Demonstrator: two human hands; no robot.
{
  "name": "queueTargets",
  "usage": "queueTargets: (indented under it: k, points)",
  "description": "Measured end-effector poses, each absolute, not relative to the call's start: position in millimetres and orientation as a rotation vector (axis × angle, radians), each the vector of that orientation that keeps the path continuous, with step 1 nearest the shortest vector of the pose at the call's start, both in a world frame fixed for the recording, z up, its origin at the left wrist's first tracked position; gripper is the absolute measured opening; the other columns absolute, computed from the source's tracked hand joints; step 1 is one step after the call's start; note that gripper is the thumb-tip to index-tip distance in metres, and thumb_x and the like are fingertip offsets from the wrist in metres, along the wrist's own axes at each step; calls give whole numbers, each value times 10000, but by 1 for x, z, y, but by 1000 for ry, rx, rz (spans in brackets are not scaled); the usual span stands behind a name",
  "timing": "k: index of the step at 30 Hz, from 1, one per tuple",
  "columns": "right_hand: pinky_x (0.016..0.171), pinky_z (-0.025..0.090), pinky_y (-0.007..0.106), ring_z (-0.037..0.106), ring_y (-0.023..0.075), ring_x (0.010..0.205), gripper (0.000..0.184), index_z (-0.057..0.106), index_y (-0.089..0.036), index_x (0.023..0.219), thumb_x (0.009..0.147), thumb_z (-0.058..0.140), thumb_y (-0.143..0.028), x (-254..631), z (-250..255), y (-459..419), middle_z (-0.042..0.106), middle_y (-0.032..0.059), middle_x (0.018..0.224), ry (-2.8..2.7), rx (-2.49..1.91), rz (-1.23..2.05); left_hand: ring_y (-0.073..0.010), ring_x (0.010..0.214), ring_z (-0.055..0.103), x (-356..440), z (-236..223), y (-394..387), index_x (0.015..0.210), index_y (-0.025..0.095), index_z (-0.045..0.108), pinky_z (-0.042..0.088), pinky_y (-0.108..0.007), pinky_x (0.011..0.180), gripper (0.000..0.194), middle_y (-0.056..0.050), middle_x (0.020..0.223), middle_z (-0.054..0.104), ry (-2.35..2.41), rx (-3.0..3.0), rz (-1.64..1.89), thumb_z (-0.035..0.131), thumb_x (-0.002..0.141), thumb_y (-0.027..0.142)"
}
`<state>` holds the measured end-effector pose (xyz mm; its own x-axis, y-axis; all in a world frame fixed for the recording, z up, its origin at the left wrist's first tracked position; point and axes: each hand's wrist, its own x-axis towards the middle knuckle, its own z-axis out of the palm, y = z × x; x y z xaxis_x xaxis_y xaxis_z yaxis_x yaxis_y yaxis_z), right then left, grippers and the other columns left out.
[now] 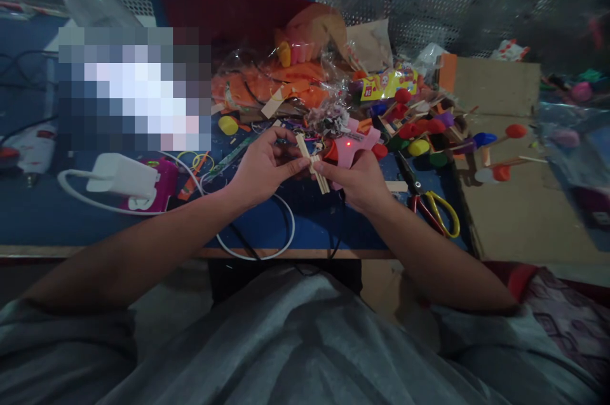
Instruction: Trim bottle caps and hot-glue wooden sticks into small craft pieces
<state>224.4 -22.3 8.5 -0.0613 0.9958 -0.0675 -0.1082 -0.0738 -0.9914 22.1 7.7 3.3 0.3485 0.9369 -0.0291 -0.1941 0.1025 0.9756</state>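
Above the middle of the table, both hands meet around a small stack of flat wooden craft sticks [323, 184]. My left hand [267, 163] pinches it from the left, thumb on top. My right hand [357, 179] grips it from the other side, its thumb tip close to the left one. The sticks stand out above and below the thumbs at a slant. Just behind my right hand is a pink object [355, 138] with a lit red dot; part of it is hidden by the hand. The other fingers are partly hidden.
Scissors [422, 195] with red and yellow handles lie right of my right hand. Several sticks with coloured round ends, such as a red one [516, 131], spread over the cardboard [512, 208]. A white charger [121, 176] with a looped cable [291, 220] sits left. Orange material [262, 84] lies behind.
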Motion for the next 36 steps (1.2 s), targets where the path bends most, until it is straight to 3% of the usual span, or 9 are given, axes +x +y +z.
queueTargets:
  k: [10, 16, 23, 29, 36]
  points:
    - [676, 596, 348, 693, 186, 713, 446, 804, -219, 928, 710, 1044, -525, 228, 6, -21, 797, 18, 844, -1238, -1199, 1208, -192, 967, 828, 22, -1, 7, 1082, 158, 787, 711, -335, 925, 583, -78, 1076, 851, 781, 1226, 966, 1062, 700, 502]
    - [696, 603, 352, 703, 199, 750, 491, 773, -220, 892, 661, 1068, -538, 226, 11, -23, 784, 28, 865, -1216, -1177, 1251, -197, 909, 817, 22, 2, 6, 1032, 164, 772, 703, -348, 897, 591, -75, 1069, 852, 822, 1369, 1006, 1046, 701, 570]
    - [519, 455, 293, 602, 144, 592, 504, 759, -230, 865, 615, 1100, -504, 227, 13, -24, 727, -6, 762, -1130, -1138, 1367, -198, 934, 803, 18, 11, 4, 1055, 182, 797, 671, -331, 910, 577, -60, 1023, 852, 849, 1377, 1060, 1064, 687, 536]
    - [511, 476, 289, 611, 141, 592, 518, 753, -222, 830, 573, 1111, -494, 226, 17, -25, 732, -6, 766, -1124, -1152, 1388, -201, 896, 801, 17, 12, 5, 961, 178, 812, 661, -327, 888, 597, -59, 975, 864, 867, 1426, 1029, 1070, 633, 606]
    - [559, 570, 305, 688, 167, 635, 501, 779, -212, 838, 544, 1121, -430, 226, 20, -25, 772, 7, 790, -1077, -1131, 1445, -187, 910, 823, 15, 12, 4, 972, 169, 833, 671, -314, 915, 479, -56, 968, 873, 789, 1372, 1031, 1102, 644, 390]
